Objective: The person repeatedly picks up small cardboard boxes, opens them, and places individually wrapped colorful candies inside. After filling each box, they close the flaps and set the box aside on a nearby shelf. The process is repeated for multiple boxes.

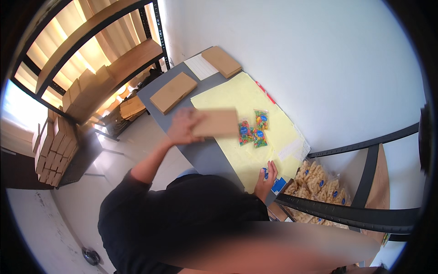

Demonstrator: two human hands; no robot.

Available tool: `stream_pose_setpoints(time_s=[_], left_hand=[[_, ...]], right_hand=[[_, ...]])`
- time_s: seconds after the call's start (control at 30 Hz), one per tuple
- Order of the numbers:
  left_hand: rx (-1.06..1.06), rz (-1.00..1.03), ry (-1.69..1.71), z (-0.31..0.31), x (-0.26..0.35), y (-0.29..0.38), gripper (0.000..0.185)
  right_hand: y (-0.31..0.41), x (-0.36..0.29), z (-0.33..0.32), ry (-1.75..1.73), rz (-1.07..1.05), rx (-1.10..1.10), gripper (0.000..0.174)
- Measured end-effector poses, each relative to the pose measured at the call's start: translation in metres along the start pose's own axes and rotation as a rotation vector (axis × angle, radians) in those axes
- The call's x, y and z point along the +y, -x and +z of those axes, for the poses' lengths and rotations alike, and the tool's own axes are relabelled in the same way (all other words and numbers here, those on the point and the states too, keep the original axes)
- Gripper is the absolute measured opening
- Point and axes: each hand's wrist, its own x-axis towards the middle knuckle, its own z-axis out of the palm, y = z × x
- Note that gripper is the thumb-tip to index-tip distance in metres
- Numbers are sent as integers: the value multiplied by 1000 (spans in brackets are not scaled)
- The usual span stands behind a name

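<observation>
My left hand (184, 126) grips the left end of a closed brown cardboard box (219, 123), both blurred by motion. The box is over the left edge of the yellow sheet (232, 92). Just right of it lie three clear bags of colourful ring-shaped pieces (245, 132), each with a round blue label. Low on the sheet, near the table's right end, my right hand (267, 178) is partly curled. A round blue label (265, 173) shows between its thumb and fingers; whether it is held, I cannot tell. A blue and white card (279, 186) lies beside that hand.
Two more cardboard boxes (174, 92) lie on the grey table (208, 157), one beside a white paper (201, 66). A red pen (265, 92) rests by the wall. Bags of pale snacks (314, 178) fill a rack at right. Stacked boxes (56, 150) stand at left.
</observation>
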Motion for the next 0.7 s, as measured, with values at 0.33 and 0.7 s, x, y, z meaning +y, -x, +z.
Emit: stream_pose_setpoints(time_s=[0.33,0.7], left_hand=[[318,-723,-284,-16,-101,-18,92],[465,-300,-206,15,-76,-94,73]], right_hand=[[-2,7,32,-5,-96,-159,43],[7,26,47,265,-186,-191,44]])
